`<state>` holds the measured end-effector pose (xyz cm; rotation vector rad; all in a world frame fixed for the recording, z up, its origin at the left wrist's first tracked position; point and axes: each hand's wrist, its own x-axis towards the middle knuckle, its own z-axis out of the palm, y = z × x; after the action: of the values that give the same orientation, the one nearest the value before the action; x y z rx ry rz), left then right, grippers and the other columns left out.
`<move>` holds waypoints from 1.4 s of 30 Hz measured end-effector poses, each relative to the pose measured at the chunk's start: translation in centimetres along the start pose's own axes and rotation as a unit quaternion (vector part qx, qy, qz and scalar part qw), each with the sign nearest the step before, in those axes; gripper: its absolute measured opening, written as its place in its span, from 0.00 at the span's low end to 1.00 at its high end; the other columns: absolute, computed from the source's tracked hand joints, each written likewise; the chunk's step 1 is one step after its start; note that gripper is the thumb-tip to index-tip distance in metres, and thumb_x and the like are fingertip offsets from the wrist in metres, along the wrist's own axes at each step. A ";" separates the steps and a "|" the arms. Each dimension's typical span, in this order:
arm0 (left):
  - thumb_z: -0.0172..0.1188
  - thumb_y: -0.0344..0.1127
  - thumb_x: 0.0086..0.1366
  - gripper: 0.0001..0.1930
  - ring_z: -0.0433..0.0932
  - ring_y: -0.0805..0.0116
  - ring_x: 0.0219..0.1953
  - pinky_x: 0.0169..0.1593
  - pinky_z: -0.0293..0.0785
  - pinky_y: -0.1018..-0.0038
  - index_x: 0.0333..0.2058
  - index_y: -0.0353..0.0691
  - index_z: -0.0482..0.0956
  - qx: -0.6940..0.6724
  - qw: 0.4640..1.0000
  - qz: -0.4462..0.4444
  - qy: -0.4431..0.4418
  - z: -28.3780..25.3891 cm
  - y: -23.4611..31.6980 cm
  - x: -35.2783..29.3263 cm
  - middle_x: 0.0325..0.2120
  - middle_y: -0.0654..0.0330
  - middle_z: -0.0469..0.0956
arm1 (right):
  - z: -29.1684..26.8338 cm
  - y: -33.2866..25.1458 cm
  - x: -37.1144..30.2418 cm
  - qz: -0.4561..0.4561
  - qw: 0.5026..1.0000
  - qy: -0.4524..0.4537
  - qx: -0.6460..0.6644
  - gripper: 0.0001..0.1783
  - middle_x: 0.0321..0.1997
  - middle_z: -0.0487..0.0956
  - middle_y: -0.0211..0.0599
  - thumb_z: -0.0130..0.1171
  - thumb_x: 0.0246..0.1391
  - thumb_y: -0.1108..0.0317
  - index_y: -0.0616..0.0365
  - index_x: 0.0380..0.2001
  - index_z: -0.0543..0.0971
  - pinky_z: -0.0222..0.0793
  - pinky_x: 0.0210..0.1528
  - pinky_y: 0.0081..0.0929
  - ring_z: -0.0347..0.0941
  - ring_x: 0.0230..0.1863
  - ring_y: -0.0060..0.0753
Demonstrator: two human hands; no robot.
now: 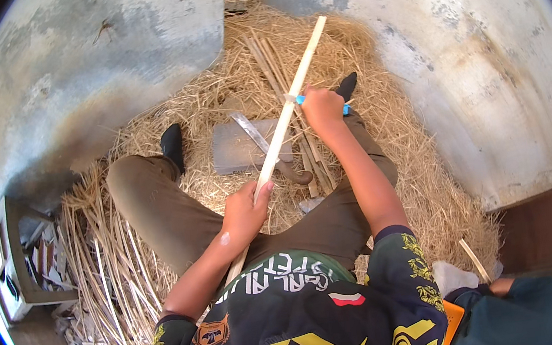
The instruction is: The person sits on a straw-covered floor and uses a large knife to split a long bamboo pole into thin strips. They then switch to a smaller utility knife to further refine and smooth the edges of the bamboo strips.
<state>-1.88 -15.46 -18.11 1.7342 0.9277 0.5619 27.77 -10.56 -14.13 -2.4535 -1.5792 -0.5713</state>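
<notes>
A long pale strip (pixel 307 58), apparently bamboo or wood, slants from my lap up and away to the right. My left hand (pixel 247 210) is closed around its lower part. Farther up, my right hand (pixel 323 107) grips a blue-handled knife (pixel 300 100), whose short blade meets the strip; most of the handle is hidden in my fist. Under the strip, a big knife (pixel 249 131) with a curved wooden handle (pixel 295 173) lies across a flat grey-brown block (pixel 227 152) between my legs.
Straw-like shavings (pixel 418 155) cover the floor. Several long sticks (pixel 269 63) lie beyond the block, and thin split strips (pixel 106 276) pile up at left beside a wooden frame (pixel 19 273). Pale curved walls (pixel 483 64) rise around. Another person's dark sleeve (pixel 521 315) shows at lower right.
</notes>
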 end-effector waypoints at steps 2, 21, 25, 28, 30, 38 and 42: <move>0.60 0.47 0.73 0.19 0.74 0.57 0.15 0.23 0.67 0.63 0.34 0.33 0.80 0.004 0.999 0.027 0.018 0.4 -0.5 0.4 0.15 0.50 0.75 | 0.1 0.3 0.6 0.009 1.000 0.000 0.005 0.11 0.25 0.84 0.47 0.53 0.62 0.67 0.59 0.33 0.82 0.78 0.29 0.48 0.84 0.29 0.52; 0.60 0.46 0.74 0.18 0.73 0.66 0.16 0.24 0.68 0.66 0.35 0.33 0.80 0.065 0.995 0.063 0.037 0.3 -0.4 0.4 0.14 0.54 0.74 | 2.5 3.1 5.4 0.057 0.998 -0.001 -0.026 0.13 0.30 0.86 0.49 0.53 0.62 0.62 0.56 0.35 0.84 0.80 0.33 0.48 0.85 0.34 0.53; 0.59 0.46 0.74 0.19 0.73 0.64 0.16 0.25 0.68 0.64 0.34 0.34 0.79 0.059 0.996 0.055 0.024 0.2 0.2 0.3 0.15 0.53 0.74 | 2.7 4.6 6.6 0.071 0.997 0.009 -0.030 0.11 0.32 0.86 0.48 0.56 0.60 0.63 0.57 0.33 0.84 0.80 0.35 0.47 0.86 0.35 0.52; 0.58 0.47 0.75 0.19 0.76 0.57 0.18 0.26 0.71 0.61 0.36 0.34 0.80 0.066 0.997 0.041 -0.006 0.4 0.9 -0.5 0.17 0.49 0.76 | 2.0 6.5 7.7 0.136 0.990 -0.009 -0.037 0.11 0.34 0.87 0.47 0.57 0.61 0.64 0.57 0.34 0.86 0.80 0.39 0.47 0.86 0.38 0.52; 0.58 0.47 0.75 0.19 0.78 0.52 0.20 0.28 0.72 0.59 0.37 0.34 0.80 0.030 0.997 0.045 -0.046 0.8 0.8 -2.1 0.18 0.46 0.77 | 1.2 9.9 7.7 0.259 0.966 -0.016 -0.009 0.12 0.38 0.87 0.49 0.57 0.62 0.63 0.57 0.36 0.87 0.80 0.42 0.48 0.85 0.41 0.53; 0.57 0.51 0.75 0.21 0.75 0.74 0.17 0.24 0.72 0.71 0.34 0.36 0.80 -0.034 0.980 -0.031 -0.195 1.8 2.2 -2.0 0.16 0.61 0.77 | 6.2 25.2 0.8 0.383 0.861 0.120 0.314 0.19 0.19 0.78 0.42 0.58 0.62 0.54 0.59 0.25 0.79 0.69 0.24 0.42 0.75 0.20 0.38; 0.55 0.54 0.76 0.23 0.72 0.80 0.18 0.23 0.68 0.76 0.34 0.37 0.79 -0.079 0.967 -0.089 -0.227 1.8 2.0 -1.6 0.16 0.67 0.74 | 9.7 14.2 -7.3 0.371 0.723 0.155 0.562 0.21 0.14 0.67 0.27 0.57 0.66 0.59 0.50 0.18 0.69 0.56 0.17 0.25 0.63 0.14 0.21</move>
<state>-0.80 -18.08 -16.81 1.5264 0.6800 0.1044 40.04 -19.44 -24.99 -1.6050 -0.3862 0.1402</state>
